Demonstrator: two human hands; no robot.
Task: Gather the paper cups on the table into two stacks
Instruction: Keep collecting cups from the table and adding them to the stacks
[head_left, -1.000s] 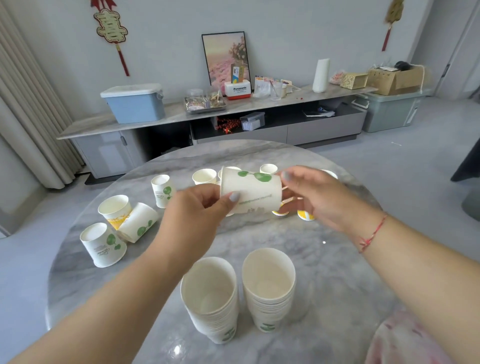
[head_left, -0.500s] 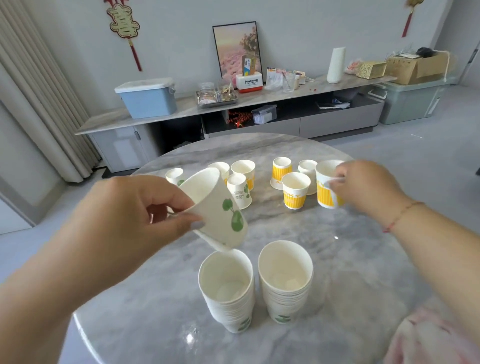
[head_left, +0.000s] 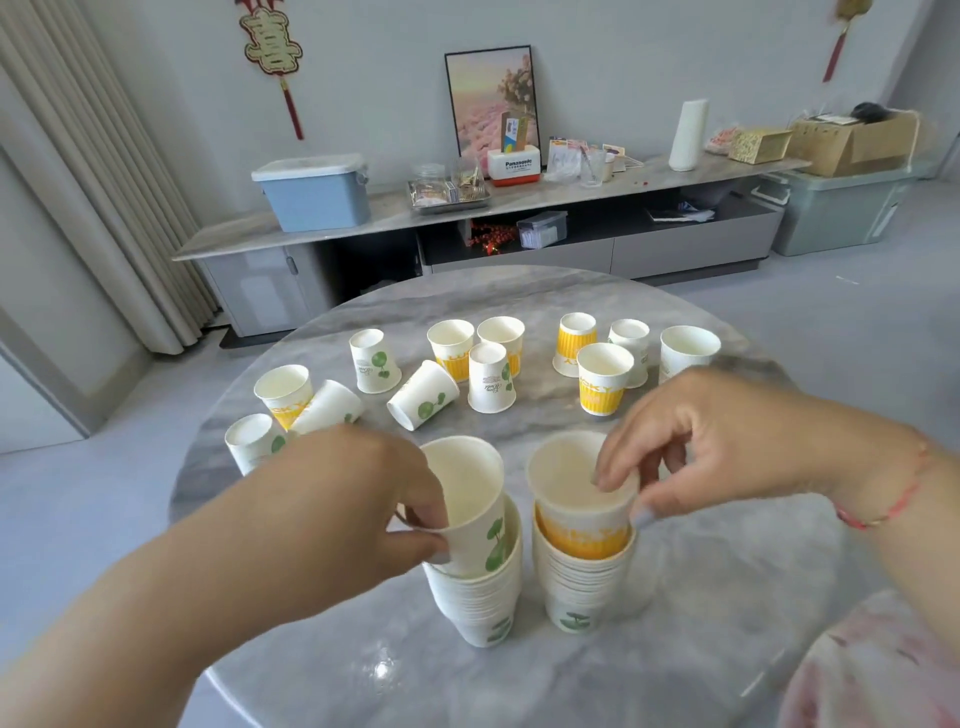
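Two stacks of paper cups stand near the front of the round marble table (head_left: 701, 613). My left hand (head_left: 358, 499) grips a white cup with green leaves (head_left: 472, 509), which sits partly inside the left stack (head_left: 480, 603). My right hand (head_left: 727, 441) pinches the rim of a yellow-striped cup (head_left: 576, 525), which sits partly inside the right stack (head_left: 582, 592). Several loose cups stand or lie further back, among them a tipped green-leaf cup (head_left: 423, 395) and an upright yellow cup (head_left: 602, 376).
A cluster of loose cups (head_left: 283, 392) sits at the table's left edge, just beyond my left hand. Behind the table runs a low grey cabinet (head_left: 519, 244) with a blue box (head_left: 314, 192). A pink patterned cloth (head_left: 878, 670) shows at the lower right.
My left hand has lowered the green-leaf cup into the left stack. My right hand has brought a yellow cup from the far right down into the right stack.
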